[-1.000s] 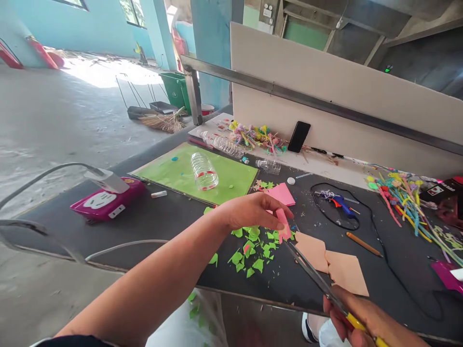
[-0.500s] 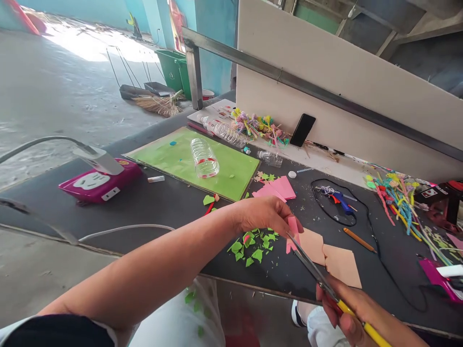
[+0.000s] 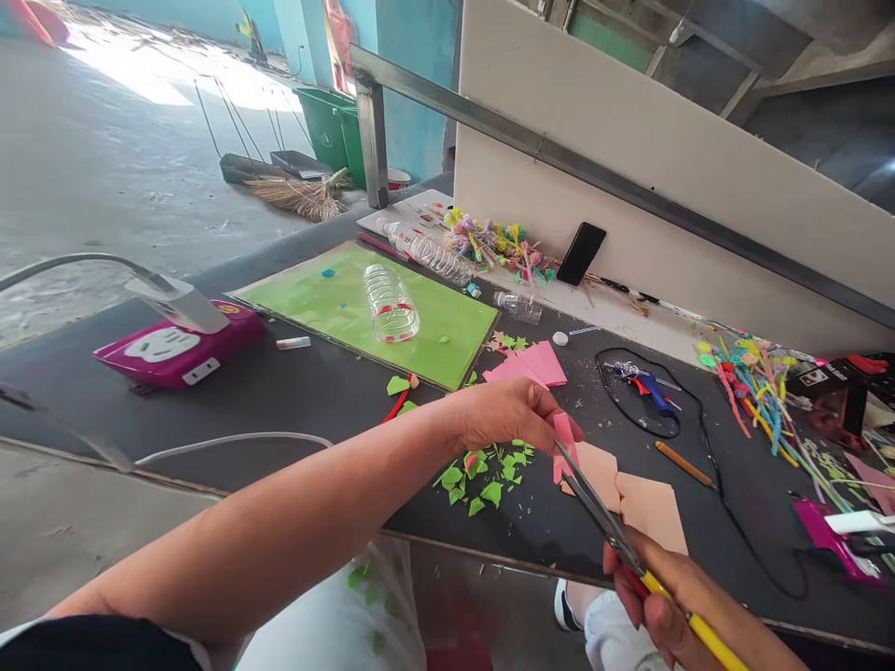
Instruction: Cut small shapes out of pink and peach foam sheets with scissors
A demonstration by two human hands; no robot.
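Between the fingertips of my left hand (image 3: 521,410) is a small folded piece of pink paper (image 3: 563,449). My right hand (image 3: 671,587) grips scissors (image 3: 601,517) with yellow handles, their blades angled up to the left at the pink paper. Whether the blades touch the paper's edge or overlap it is hard to tell. Under and beside the blades lie peach paper sheets (image 3: 650,513). A stack of pink paper (image 3: 538,362) rests just beyond my left hand, and green paper scraps (image 3: 489,480) are strewn below my left wrist.
A cut clear bottle (image 3: 390,308) stands on a green sheet (image 3: 308,289). To the right are a blue glue gun (image 3: 655,396) with its looping cord, an orange pencil (image 3: 685,464) and colourful pipe cleaners (image 3: 762,391). A phone (image 3: 582,253) leans at the back; a purple power strip (image 3: 178,345) sits left.
The view has shifted slightly, so the table's contents appear a little farther left. Both hands keep their hold on the pink paper and the scissors, in nearly the same pose.
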